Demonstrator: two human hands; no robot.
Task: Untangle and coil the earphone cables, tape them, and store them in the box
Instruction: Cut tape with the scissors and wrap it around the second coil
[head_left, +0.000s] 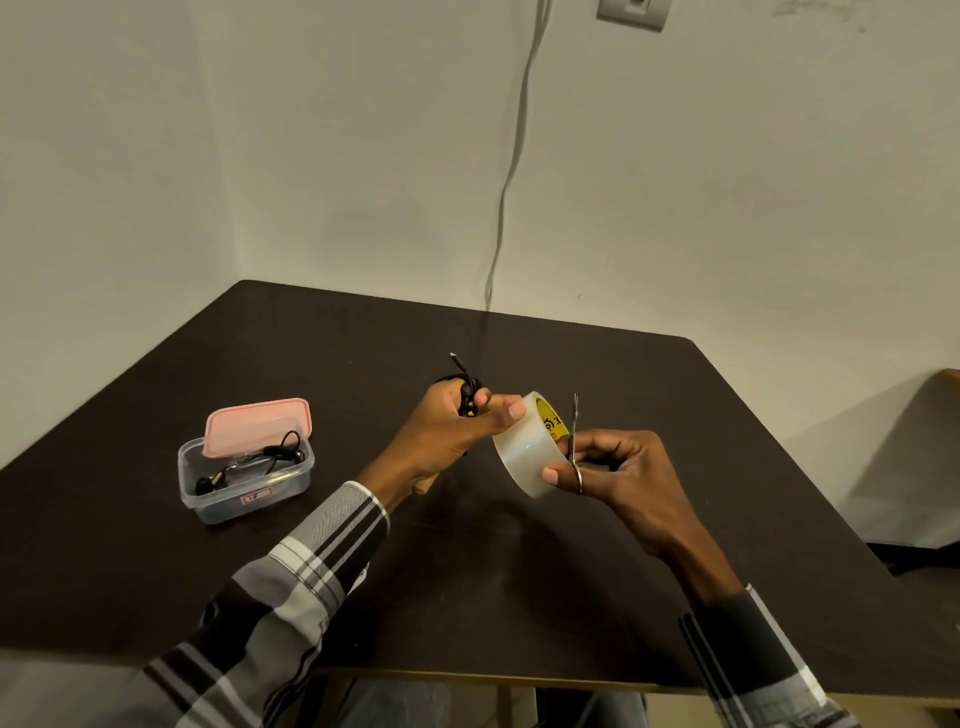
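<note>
Above the middle of the dark table (519, 597), my left hand (447, 426) grips a coiled black earphone cable (466, 387), whose plug sticks up past my fingers. Its thumb presses on the roll of clear tape (524, 449). My right hand (613, 467) holds the roll from the right, thumb on its lower edge, and also grips a pair of small scissors (574, 441) pointing upward beside the roll. At the left stands a clear plastic box (244, 493) with black earphones (280, 454) inside. Its pink lid (257, 423) leans on the box's rim.
A grey cable (511, 171) hangs down the wall behind the table to its far edge. A wall socket plate (634, 13) is at the top. A piece of brown furniture (950, 376) shows at the right edge.
</note>
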